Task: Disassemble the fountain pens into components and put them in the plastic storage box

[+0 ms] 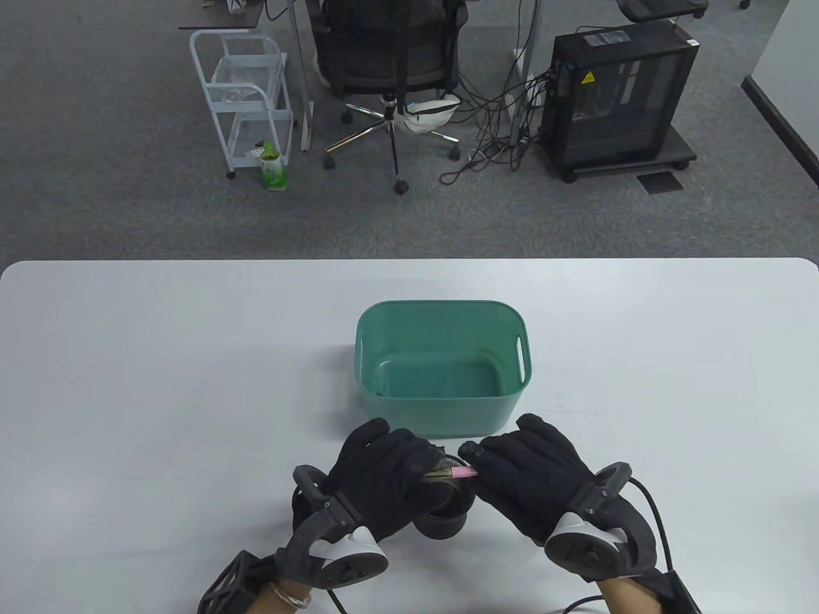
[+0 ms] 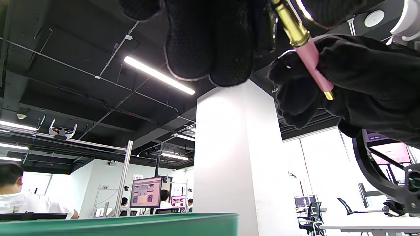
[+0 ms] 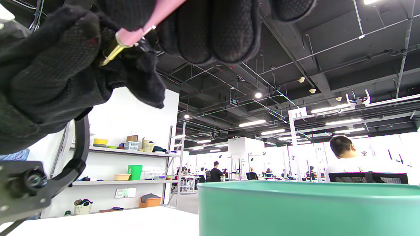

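The left hand (image 1: 377, 480) sits at about seven o'clock from the storage box (image 1: 441, 409), its fingers curled round the gold end of a fountain pen (image 1: 455, 474); the left wrist view shows a brass-coloured threaded section running out of that grip. The pen lies roughly level between the two hands, just at six o'clock of the box and above the white surface (image 1: 160, 396), with a dark round object (image 1: 448, 511) under it that I cannot identify. At about five o'clock from the box, the right hand (image 1: 537, 476) pinches the pink barrel between thumb and fingertips.

The pen looks light, thin and stiff, with a smooth lacquered barrel that could slip in fabric gloves. I judge the joint between gold section and pink barrel to be a thread, so each hand should hold close to that seam and twist in opposite ways, not bend. The nib end is likely the fragile part and best left unsqueezed. The box looks empty, so the task seems barely started.
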The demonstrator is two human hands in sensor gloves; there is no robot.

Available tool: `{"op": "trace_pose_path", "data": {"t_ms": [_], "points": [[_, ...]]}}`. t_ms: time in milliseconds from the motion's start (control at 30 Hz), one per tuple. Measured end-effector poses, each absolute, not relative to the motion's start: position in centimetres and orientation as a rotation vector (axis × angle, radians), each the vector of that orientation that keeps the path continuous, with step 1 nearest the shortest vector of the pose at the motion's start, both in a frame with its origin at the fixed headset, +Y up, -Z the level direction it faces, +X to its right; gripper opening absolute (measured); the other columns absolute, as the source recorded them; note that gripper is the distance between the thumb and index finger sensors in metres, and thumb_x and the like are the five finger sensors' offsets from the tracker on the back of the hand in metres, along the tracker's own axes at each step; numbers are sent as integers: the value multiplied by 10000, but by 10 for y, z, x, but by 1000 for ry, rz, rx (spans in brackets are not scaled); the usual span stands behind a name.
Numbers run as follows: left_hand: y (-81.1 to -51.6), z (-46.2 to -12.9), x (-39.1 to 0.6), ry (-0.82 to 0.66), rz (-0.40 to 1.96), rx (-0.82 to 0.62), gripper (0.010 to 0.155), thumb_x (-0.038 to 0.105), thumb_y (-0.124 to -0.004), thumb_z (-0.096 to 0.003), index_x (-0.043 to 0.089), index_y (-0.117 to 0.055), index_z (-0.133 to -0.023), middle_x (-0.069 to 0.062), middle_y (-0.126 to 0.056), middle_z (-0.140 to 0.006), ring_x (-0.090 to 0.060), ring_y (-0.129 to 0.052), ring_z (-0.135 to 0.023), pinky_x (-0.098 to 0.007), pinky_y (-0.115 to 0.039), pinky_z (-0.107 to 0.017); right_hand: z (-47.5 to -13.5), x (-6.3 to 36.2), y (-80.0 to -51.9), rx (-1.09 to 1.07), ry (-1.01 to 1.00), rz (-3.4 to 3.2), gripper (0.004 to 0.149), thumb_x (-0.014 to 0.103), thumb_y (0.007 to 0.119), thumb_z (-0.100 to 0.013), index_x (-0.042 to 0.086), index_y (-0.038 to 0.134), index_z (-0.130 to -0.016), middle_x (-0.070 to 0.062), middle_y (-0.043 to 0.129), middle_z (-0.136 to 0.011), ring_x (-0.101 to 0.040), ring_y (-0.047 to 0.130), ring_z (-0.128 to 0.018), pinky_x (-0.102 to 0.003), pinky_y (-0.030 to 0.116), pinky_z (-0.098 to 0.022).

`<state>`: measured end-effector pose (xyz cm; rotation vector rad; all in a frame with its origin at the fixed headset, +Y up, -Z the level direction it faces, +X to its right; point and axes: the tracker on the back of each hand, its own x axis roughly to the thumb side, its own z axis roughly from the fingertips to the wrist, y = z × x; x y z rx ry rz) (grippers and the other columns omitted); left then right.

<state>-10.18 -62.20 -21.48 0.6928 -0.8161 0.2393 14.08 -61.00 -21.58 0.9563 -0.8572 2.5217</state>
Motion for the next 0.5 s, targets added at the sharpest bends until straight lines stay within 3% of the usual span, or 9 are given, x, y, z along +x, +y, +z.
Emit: {"op": "trace_pose_path", "data": {"t_ms": [133,500], "points": [[-622,-215,-102,-813,239,688,614,593,-659,-618,144,-696,-1034,-32,-909,-957,-272,-866,-894,-548,-533,-819,-216,142,-610,949,-863,2522,442,490,693,-558,301,829,-935,55,861,-864,-128,872,-762,-485,591,-780],[-622,-214,-102,-814,229,699,479,494,-727,-638,170,-688,-988,1,-897,-939,-242,-867,-883,-530,-534,-822,-217,144,-609,942,-867,2521,442,491,692,-559,301,828,-935,55,861,-863,-130,873,-762,-485,591,-780]]}}
